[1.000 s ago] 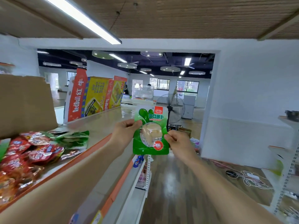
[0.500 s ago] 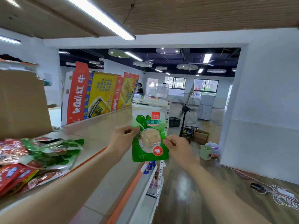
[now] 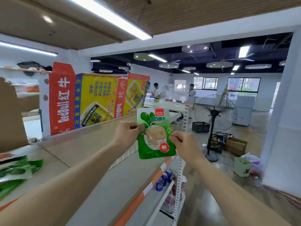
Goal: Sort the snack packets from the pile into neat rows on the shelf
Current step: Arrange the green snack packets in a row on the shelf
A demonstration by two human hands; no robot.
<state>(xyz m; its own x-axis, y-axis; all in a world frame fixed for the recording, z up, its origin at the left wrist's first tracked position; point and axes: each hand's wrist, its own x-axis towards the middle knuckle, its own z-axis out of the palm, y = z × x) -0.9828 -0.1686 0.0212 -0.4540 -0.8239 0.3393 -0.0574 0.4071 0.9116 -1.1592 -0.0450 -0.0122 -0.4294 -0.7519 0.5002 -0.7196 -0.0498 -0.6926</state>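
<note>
Both hands hold one green packet upright over the shelf's end.

The left hand (image 3: 125, 136) pinches the packet (image 3: 155, 136) at its left edge, thumb and curled fingers closed on the film. The right hand (image 3: 185, 145) pinches the opposite edge a little lower, so the packet hangs between the two hands, its printed face toward the camera and a clear window at its middle. The shelf (image 3: 91, 144) top lies under and left of the left hand. The pile (image 3: 14, 173) of green packets sits well to that hand's left, near the forearm. Red and yellow boxes (image 3: 91, 98) stand beyond the left hand. Cans (image 3: 163, 179) stand on a lower shelf below the right hand, and a fan (image 3: 214, 111) stands beyond it.
</note>
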